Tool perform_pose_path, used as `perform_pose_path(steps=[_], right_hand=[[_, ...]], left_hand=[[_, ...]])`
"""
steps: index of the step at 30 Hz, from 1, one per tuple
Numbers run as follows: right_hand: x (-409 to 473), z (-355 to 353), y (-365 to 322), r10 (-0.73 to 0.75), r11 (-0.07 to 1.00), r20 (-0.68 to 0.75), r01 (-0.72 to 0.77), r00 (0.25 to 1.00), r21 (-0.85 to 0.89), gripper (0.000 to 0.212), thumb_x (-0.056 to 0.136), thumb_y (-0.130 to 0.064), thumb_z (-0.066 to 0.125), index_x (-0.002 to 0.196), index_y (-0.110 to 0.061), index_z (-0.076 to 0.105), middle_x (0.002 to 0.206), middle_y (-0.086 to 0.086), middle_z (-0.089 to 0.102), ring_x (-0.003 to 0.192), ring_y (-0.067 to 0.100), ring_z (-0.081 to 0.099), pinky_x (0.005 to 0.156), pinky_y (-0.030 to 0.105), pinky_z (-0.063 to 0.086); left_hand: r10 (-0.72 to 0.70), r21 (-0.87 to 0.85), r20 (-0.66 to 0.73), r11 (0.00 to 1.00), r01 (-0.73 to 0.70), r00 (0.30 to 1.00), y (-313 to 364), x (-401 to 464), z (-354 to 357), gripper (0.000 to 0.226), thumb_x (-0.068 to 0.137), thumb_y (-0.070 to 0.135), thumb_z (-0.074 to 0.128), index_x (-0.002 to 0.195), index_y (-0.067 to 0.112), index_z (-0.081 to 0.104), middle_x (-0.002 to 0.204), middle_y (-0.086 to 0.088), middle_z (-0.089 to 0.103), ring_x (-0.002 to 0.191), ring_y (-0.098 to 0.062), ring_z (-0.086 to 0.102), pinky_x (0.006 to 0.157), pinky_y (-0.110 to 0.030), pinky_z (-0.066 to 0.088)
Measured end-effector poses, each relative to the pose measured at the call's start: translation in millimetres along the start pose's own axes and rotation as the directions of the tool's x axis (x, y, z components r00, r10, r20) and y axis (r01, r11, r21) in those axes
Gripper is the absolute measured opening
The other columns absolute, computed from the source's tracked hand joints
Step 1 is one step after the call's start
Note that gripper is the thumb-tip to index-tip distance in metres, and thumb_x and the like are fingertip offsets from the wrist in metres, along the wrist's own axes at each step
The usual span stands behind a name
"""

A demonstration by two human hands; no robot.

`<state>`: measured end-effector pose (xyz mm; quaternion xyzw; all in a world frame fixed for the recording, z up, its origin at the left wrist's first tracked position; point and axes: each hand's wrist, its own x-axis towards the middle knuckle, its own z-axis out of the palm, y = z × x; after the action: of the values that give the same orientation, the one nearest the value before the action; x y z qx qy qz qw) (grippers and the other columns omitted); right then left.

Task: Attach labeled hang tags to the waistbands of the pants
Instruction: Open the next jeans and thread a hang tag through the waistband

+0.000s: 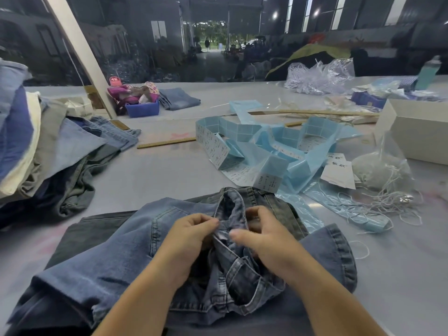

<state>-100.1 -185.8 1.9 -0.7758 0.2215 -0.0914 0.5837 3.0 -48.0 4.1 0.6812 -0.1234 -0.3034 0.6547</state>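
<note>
A pair of faded blue denim pants [184, 258] lies on the grey worktop [150, 175] directly before the person, atop a darker grey pair [97, 226], with its bunched waistband [230, 214] raised between the two hands. The left hand [189, 241] pinches a fold of the waistband fabric with curled fingers [208, 223] from the left, and the right hand [264, 236] grips the same ridge from the right, thumb forward and the other fingers tucked behind the denim, so both hands are grasping cloth and neither is free. Whether a tag string is already between the fingertips cannot be told; the spot is small and blurred. The waistband's long axis runs away from the person, rising from the hands toward the far edge of the pants. No tag shows on this pair. The supply lies ahead and to the right: white printed hang tags [338, 172] just beyond the pale blue label strip [274, 146], and beside them a clear bag of white string loops [383, 170]. The right hand is plainly the nearer one to them, so the reach would likely fall to it while the left keeps the waistband pinched.
</note>
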Motion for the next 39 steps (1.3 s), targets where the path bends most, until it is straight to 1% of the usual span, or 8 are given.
perform_pose_path(steps=[4, 13, 19, 24, 27, 31, 35, 39], right_hand=[[4, 19, 0, -0.035, 0.982, -0.004, 0.035, 0.999, 0.187, 0.037, 0.066, -0.019, 0.067, 0.101, -0.028, 0.064, 0.092, 0.003, 0.074, 0.085, 0.024, 0.070, 0.085, 0.050, 0.056], [0, 27, -18, -0.246, 0.897, -0.079, 0.258, 0.966, 0.360, 0.020, 0.080, -0.011, 0.068, 0.092, -0.026, 0.068, 0.087, 0.007, 0.073, 0.078, 0.021, 0.070, 0.067, 0.032, 0.059], [12, 35, -49, -0.380, 0.895, -0.111, 0.395, 0.918, 0.206, 0.016, 0.085, -0.013, 0.074, 0.098, -0.017, 0.066, 0.088, 0.003, 0.074, 0.080, 0.019, 0.071, 0.069, 0.026, 0.058], [21, 49, -65, -0.427, 0.878, -0.160, 0.450, 0.890, 0.163, 0.018, 0.080, -0.010, 0.079, 0.090, -0.016, 0.066, 0.080, 0.002, 0.073, 0.067, 0.015, 0.069, 0.061, 0.022, 0.055], [25, 52, -70, -0.430, 0.872, -0.201, 0.463, 0.880, 0.158, 0.017, 0.077, -0.009, 0.076, 0.087, -0.016, 0.064, 0.076, 0.003, 0.072, 0.060, 0.009, 0.066, 0.053, 0.022, 0.053], [27, 55, -70, -0.443, 0.879, -0.195, 0.467, 0.875, 0.095, 0.018, 0.073, -0.014, 0.074, 0.086, -0.017, 0.063, 0.077, 0.005, 0.072, 0.064, 0.019, 0.069, 0.057, 0.036, 0.059], [28, 56, -69, -0.458, 0.875, -0.194, 0.479, 0.867, 0.074, 0.019, 0.073, -0.010, 0.076, 0.086, -0.016, 0.063, 0.078, 0.004, 0.073, 0.065, 0.018, 0.070, 0.057, 0.031, 0.059], [29, 58, -69, -0.467, 0.873, -0.175, 0.484, 0.867, 0.066, 0.019, 0.075, -0.006, 0.076, 0.086, -0.015, 0.063, 0.079, 0.005, 0.072, 0.067, 0.022, 0.069, 0.060, 0.033, 0.058]], left_hand=[[-0.020, -0.182, 0.064, 0.983, 0.031, 0.998, -12, -2, -12, 0.022, 0.081, 0.016, 0.069, 0.059, 0.015, 0.065, 0.067, -0.013, 0.068, 0.056, -0.020, 0.066, 0.052, -0.025, 0.053], [0.179, -0.402, 0.180, 0.911, -0.094, 0.967, -22, -17, -28, 0.051, 0.079, 0.030, 0.076, 0.108, -0.010, 0.063, 0.107, -0.031, 0.061, 0.100, -0.041, 0.057, 0.099, -0.058, 0.043], [0.458, 0.046, 0.027, 0.887, -0.459, 0.889, 16, -23, -30, 0.030, 0.073, 0.054, 0.067, 0.084, 0.026, 0.066, 0.081, 0.001, 0.068, 0.078, -0.018, 0.062, 0.078, -0.035, 0.051], [0.642, 0.349, -0.100, 0.738, -0.577, 0.760, 21, -23, -39, 0.009, 0.078, 0.025, 0.065, 0.082, 0.033, 0.066, 0.071, 0.012, 0.059, 0.058, -0.003, 0.049, 0.054, -0.014, 0.038], [0.613, 0.430, -0.064, 0.729, -0.532, 0.788, 16, -19, -44, 0.010, 0.077, 0.023, 0.059, 0.080, 0.029, 0.066, 0.067, 0.010, 0.058, 0.056, -0.004, 0.049, 0.053, -0.017, 0.041], [0.505, 0.226, 0.010, 0.840, -0.494, 0.863, 6, -14, -43, 0.016, 0.082, 0.024, 0.057, 0.086, 0.014, 0.069, 0.084, -0.019, 0.066, 0.077, -0.042, 0.060, 0.068, -0.058, 0.051], [0.454, -0.006, 0.072, 0.890, -0.455, 0.888, 4, -13, -51, 0.024, 0.081, 0.022, 0.054, 0.093, 0.013, 0.073, 0.086, -0.012, 0.072, 0.082, -0.021, 0.066, 0.076, -0.035, 0.052], [0.413, -0.133, 0.096, 0.907, -0.399, 0.906, 8, -13, -54, 0.052, 0.072, 0.039, 0.056, 0.098, -0.006, 0.062, 0.095, -0.032, 0.060, 0.085, -0.026, 0.057, 0.084, -0.043, 0.046]])
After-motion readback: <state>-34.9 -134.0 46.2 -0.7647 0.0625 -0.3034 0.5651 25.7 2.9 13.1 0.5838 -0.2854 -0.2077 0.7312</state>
